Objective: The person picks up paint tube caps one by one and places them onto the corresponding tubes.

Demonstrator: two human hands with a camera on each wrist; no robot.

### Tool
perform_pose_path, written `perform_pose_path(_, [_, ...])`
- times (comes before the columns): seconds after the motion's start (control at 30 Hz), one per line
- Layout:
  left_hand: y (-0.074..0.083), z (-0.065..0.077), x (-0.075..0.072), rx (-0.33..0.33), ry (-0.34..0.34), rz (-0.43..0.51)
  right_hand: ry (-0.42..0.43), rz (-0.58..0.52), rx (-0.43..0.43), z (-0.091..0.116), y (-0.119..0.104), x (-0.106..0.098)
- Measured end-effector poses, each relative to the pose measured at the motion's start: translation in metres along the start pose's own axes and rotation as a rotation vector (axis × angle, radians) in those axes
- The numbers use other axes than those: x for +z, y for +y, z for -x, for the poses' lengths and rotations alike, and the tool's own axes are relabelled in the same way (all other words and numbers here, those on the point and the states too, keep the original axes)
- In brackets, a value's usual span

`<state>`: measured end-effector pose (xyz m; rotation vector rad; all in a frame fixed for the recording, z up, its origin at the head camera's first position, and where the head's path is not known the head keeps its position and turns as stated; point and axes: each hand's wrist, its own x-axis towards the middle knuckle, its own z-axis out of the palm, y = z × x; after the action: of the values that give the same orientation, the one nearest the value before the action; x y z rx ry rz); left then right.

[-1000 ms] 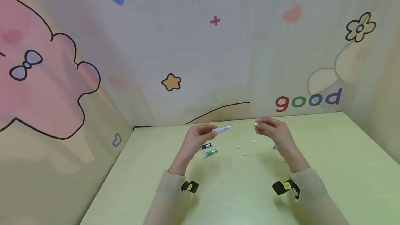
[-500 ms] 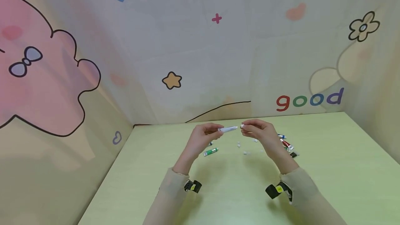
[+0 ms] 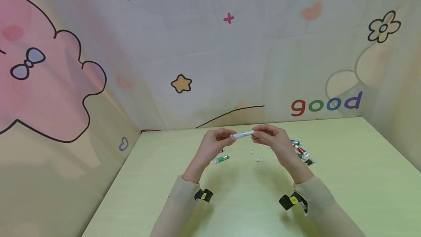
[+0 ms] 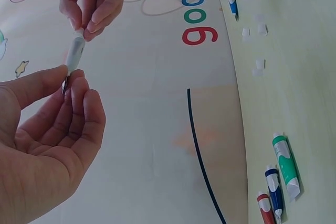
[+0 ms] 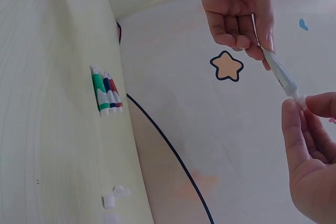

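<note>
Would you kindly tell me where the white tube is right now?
In the head view, the white tube is held up between the left hand and the right hand, below and left of the word "good".

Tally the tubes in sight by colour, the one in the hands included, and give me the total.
White tube: 1
Green tubes: 2
Blue tubes: 2, one of them dark
Red tubes: 2
Black tube: 1
Total: 8
</note>
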<state>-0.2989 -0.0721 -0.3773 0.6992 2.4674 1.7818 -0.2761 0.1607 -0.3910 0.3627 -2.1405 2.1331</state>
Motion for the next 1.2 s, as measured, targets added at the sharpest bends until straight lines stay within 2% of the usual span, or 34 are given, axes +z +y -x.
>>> perform_pose_path(0.43, [-0.005, -0.001, 0.001, -0.018, -0.011, 0.026, -0.023, 0.019, 0.027, -0.001, 0.004, -0.001])
perform_pose_path(0.8, [-0.004, -0.003, 0.005, 0.021, -0.026, 0.043, -0.07, 0.083, 0.026, -0.003, 0.005, -0.009])
perform_pose_path(1.2, [-0.005, -0.001, 0.014, 0.009, -0.047, 0.026, -0.057, 0.112, 0.103, -0.002, 0.011, -0.006])
